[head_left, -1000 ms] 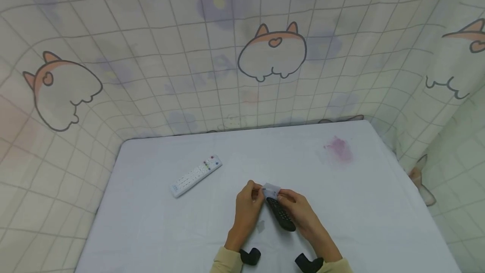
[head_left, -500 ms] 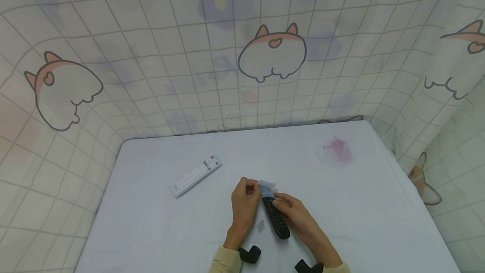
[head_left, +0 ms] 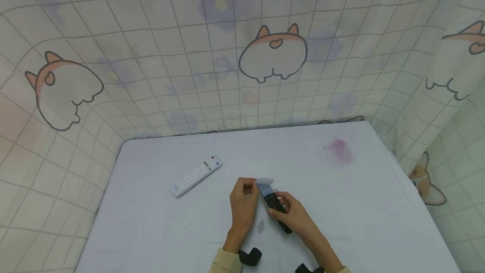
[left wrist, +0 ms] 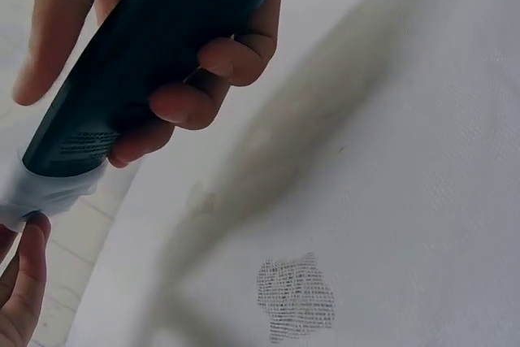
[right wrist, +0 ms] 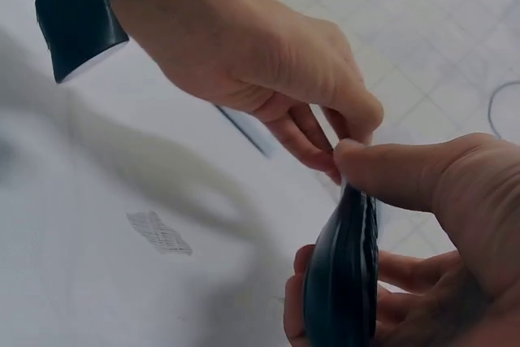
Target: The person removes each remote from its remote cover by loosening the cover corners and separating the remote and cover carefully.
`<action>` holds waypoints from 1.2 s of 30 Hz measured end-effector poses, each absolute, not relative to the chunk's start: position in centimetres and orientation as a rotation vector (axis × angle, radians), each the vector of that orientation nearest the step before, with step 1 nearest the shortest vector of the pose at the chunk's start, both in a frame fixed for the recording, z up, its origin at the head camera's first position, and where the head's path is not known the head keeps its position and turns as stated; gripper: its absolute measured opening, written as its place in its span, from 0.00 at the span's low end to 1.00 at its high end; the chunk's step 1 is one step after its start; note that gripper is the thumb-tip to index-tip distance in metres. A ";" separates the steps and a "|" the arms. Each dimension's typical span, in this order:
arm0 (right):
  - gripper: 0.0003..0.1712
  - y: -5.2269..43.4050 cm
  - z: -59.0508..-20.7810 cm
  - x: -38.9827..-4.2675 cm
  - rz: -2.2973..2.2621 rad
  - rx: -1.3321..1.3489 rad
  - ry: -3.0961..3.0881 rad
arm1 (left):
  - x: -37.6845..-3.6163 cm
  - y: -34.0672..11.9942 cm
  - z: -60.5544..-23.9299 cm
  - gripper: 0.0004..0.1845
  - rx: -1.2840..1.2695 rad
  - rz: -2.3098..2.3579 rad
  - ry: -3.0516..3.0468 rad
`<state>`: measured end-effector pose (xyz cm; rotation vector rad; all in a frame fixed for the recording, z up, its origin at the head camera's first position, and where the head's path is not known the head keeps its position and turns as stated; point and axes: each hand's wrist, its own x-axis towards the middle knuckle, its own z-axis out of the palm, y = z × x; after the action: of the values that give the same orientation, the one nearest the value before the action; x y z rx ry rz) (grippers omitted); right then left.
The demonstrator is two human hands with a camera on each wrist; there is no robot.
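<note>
A black remote control point(head_left: 274, 202) is held tilted over the table, its far end in a thin translucent plastic sleeve point(head_left: 265, 186). My right hand point(head_left: 297, 218) grips the remote's body, thumb on the button side and fingers beneath. With thumb and fingertips my left hand point(head_left: 242, 206) pinches the sleeve near the remote's far end. In the left wrist view the remote's dark back point(left wrist: 154, 54) shows, and the crumpled sleeve point(left wrist: 57, 193) wraps around its end. Seen edge-on in the right wrist view, the remote point(right wrist: 341, 274) sits between right thumb and fingers.
A white remote control point(head_left: 195, 176) lies diagonally on the white-covered table point(head_left: 151, 222), left of the hands. There is a pink stain point(head_left: 340, 149) at the back right and a small grey patch point(head_left: 260, 226) between the wrists. A patterned curtain point(head_left: 182, 75) surrounds the table's back and sides.
My left hand has moved slightly left and away with the sleeve. The right hand has shifted its grip, with the thumb now across the remote's buttons. The white remote stays put.
</note>
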<state>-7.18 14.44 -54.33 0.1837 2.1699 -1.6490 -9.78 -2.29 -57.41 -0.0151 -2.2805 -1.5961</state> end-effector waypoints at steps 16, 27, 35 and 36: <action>0.37 14.9 -53.1 -7.0 -1.268 -0.150 2.797 | -8.5 -2.6 -55.4 0.21 -0.177 -1.450 -2.417; 0.39 15.3 -52.7 -7.4 -1.029 -0.309 2.923 | -9.2 -2.6 -55.0 0.20 -0.292 -1.057 -2.539; 0.40 15.7 -52.7 -7.5 -0.857 -0.437 2.992 | -9.8 -2.7 -54.3 0.17 -0.337 -0.808 -2.627; 0.40 15.7 -52.7 -7.5 -0.836 -0.455 3.003 | -9.9 -2.7 -54.2 0.17 -0.352 -0.763 -2.634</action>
<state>-7.53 15.73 -52.69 -0.4548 3.0029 -0.8357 -9.86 -2.74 -54.19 -0.3518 -2.6340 -0.7634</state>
